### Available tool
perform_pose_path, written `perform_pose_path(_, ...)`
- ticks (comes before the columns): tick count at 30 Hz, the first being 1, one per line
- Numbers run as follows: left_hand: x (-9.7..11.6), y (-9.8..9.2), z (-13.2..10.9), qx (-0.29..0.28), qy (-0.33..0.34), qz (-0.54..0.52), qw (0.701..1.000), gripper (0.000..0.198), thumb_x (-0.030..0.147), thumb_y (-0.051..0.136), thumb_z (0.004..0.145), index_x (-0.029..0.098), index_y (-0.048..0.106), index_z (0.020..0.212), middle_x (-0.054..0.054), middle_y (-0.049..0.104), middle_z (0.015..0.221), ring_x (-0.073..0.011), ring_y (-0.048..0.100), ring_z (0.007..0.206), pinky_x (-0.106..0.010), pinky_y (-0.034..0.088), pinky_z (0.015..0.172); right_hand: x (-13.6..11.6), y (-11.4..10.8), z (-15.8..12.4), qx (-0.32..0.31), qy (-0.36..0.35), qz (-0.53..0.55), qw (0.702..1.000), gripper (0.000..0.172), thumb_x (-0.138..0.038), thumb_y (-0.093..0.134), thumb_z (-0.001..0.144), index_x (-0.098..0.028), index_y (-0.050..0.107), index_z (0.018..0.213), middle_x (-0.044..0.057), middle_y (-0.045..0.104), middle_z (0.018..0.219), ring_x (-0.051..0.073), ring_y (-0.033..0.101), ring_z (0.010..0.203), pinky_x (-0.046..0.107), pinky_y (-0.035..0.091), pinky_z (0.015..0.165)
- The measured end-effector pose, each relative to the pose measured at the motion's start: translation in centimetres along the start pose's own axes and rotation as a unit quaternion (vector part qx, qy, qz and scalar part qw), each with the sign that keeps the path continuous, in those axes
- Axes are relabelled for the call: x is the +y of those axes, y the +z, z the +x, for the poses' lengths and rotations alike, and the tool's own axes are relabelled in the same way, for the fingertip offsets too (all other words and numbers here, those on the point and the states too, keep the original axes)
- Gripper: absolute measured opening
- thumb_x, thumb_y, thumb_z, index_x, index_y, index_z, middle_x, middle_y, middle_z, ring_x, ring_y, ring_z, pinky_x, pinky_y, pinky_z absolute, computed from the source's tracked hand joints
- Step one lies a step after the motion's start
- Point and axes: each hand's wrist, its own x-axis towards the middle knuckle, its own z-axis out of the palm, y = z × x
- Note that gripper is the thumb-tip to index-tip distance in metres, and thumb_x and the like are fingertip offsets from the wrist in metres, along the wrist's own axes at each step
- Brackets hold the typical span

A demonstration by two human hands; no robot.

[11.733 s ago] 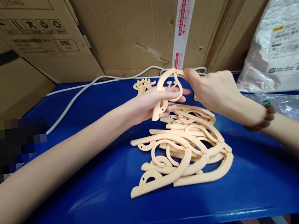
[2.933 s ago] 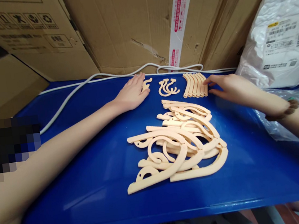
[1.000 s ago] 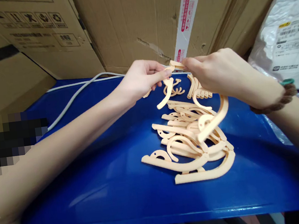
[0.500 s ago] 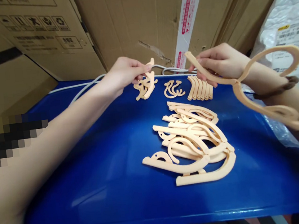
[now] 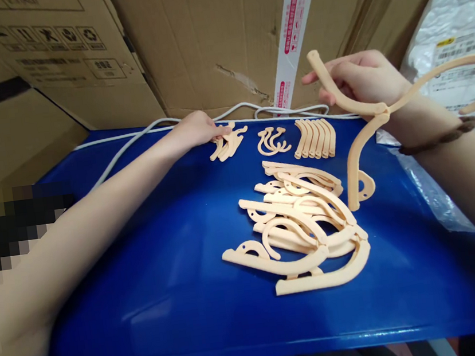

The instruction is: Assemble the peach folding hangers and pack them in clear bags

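Observation:
At the far edge of the pile of loose hanger arms [image 5: 233, 146], my left hand [image 5: 199, 129] has its fingers closed on one beige piece. How firmly it grips cannot be made out. My right hand [image 5: 358, 73] is raised on the right, its fingers closed round one arm of a beige folding hanger [image 5: 352, 172]. That hanger's hook extends right across my wrist, and its other arm hangs down, with a small holed loop on its side. A heap of assembled folding hangers [image 5: 295, 260] lies on the blue table between my arms.
Several loose hooks [image 5: 274, 140] and a neat row of hanger arms [image 5: 314, 138] lie at the back of the blue table [image 5: 170, 302]. Behind them runs a white cable [image 5: 128, 136]. Cardboard boxes [image 5: 203, 38] wall off the back. A white plastic package [image 5: 457, 29] stands at right.
My left hand has lowered with a hanger arm onto the pile. My right hand has risen slightly and moved right, and the hanger's lower arm now swings straight down.

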Motion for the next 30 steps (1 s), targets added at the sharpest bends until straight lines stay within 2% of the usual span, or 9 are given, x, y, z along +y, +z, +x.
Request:
perform_pose_path(3, 0.4, 0.1, -0.9, 0.081, 0.032, 0.027, 0.996, 0.041, 0.056, 0.069, 0.080, 0.017, 0.065, 0.069, -0.006, 0.056, 0.062, -0.0192, 0.051, 0.062, -0.032, 0.029, 0.060, 0.3, 0.0, 0.5, 0.070, -0.008, 0.059, 0.996, 0.033, -0.005, 0.041, 0.093, -0.015, 0.073, 0.090, -0.001, 0.054, 0.056, 0.007, 0.035, 0.041, 0.024, 0.021, 0.038)
perform_pose_path(6, 2.2, 0.6, -2.4, 0.109, 0.125, -0.063, 0.984, 0.036, 0.050, 0.060, 0.090, 0.016, 0.069, 0.087, -0.007, 0.067, 0.081, -0.0180, 0.056, 0.073, -0.030, 0.036, 0.068, 0.9, 0.1, 1.4, 0.148, -0.039, 0.085, 0.985, 0.033, -0.005, 0.039, 0.093, -0.015, 0.071, 0.089, -0.001, 0.056, 0.058, 0.008, 0.036, 0.043, 0.025, 0.023, 0.041)
perform_pose_path(8, 3.8, 1.0, -3.5, 0.059, 0.189, -0.149, 0.969, 0.044, 0.051, 0.047, 0.097, 0.015, 0.072, 0.092, -0.007, 0.070, 0.090, -0.0177, 0.060, 0.082, -0.030, 0.041, 0.078, 1.3, -0.1, 2.1, 0.186, -0.066, 0.091, 0.976, 0.033, -0.004, 0.038, 0.093, -0.016, 0.069, 0.087, -0.001, 0.055, 0.058, 0.009, 0.034, 0.042, 0.026, 0.020, 0.040)
perform_pose_path(12, 6.6, 1.7, -5.5, -0.024, 0.196, -0.247, 0.949, 0.056, 0.053, 0.036, 0.101, 0.015, 0.077, 0.095, -0.007, 0.072, 0.099, -0.0205, 0.063, 0.098, -0.033, 0.044, 0.095, 1.8, -0.7, 2.9, 0.235, -0.140, 0.100, 0.957, 0.033, -0.004, 0.035, 0.096, -0.017, 0.064, 0.086, -0.002, 0.053, 0.056, 0.008, 0.033, 0.042, 0.025, 0.018, 0.039)
perform_pose_path(16, 7.7, 2.1, -7.0, -0.059, 0.211, -0.297, 0.930, 0.055, 0.054, 0.036, 0.100, 0.018, 0.077, 0.100, -0.006, 0.073, 0.110, -0.0224, 0.061, 0.110, -0.036, 0.042, 0.103, 1.6, -1.1, 3.0, 0.284, -0.210, 0.112, 0.929, 0.036, -0.006, 0.028, 0.101, -0.021, 0.056, 0.085, -0.004, 0.052, 0.054, 0.009, 0.028, 0.039, 0.025, 0.018, 0.038)
perform_pose_path(19, 7.8, 2.4, -7.5, -0.108, 0.217, -0.340, 0.909, 0.057, 0.054, 0.031, 0.102, 0.020, 0.076, 0.099, -0.005, 0.073, 0.110, -0.0243, 0.060, 0.117, -0.036, 0.045, 0.100, 1.5, -0.4, 2.7, 0.313, -0.186, 0.153, 0.919, 0.036, -0.008, 0.021, 0.104, -0.025, 0.044, 0.082, -0.004, 0.052, 0.060, 0.008, 0.034, 0.042, 0.022, 0.024, 0.038)
perform_pose_path(24, 7.7, 2.3, -7.4, -0.172, 0.202, -0.431, 0.863, 0.050, 0.057, 0.047, 0.097, 0.013, 0.070, 0.091, -0.009, 0.073, 0.095, -0.0249, 0.067, 0.105, -0.033, 0.052, 0.091, 2.0, 1.2, 1.9, 0.261, -0.145, 0.223, 0.928, 0.019, -0.017, 0.027, 0.103, -0.027, 0.035, 0.089, -0.003, 0.065, 0.082, 0.009, 0.060, 0.055, 0.022, 0.050, 0.051)
perform_pose_path(27, 7.3, 1.7, -7.1, -0.183, 0.163, -0.494, 0.834, 0.038, 0.046, 0.053, 0.096, 0.010, 0.066, 0.092, -0.009, 0.071, 0.089, -0.0188, 0.071, 0.084, -0.027, 0.056, 0.076, 2.3, 1.4, 1.4, 0.208, -0.116, 0.181, 0.954, 0.024, -0.002, 0.043, 0.090, -0.025, 0.037, 0.087, 0.001, 0.073, 0.094, 0.009, 0.070, 0.070, 0.021, 0.054, 0.060)
perform_pose_path(30, 7.0, 1.1, -6.8, -0.171, 0.119, -0.560, 0.802, 0.024, 0.026, 0.051, 0.094, 0.010, 0.061, 0.109, -0.009, 0.072, 0.103, -0.0150, 0.072, 0.078, -0.024, 0.058, 0.071, 2.5, 1.0, 1.2, 0.159, -0.099, 0.121, 0.975, 0.026, 0.006, 0.055, 0.077, -0.018, 0.050, 0.084, 0.006, 0.076, 0.095, 0.011, 0.071, 0.072, 0.019, 0.052, 0.059)
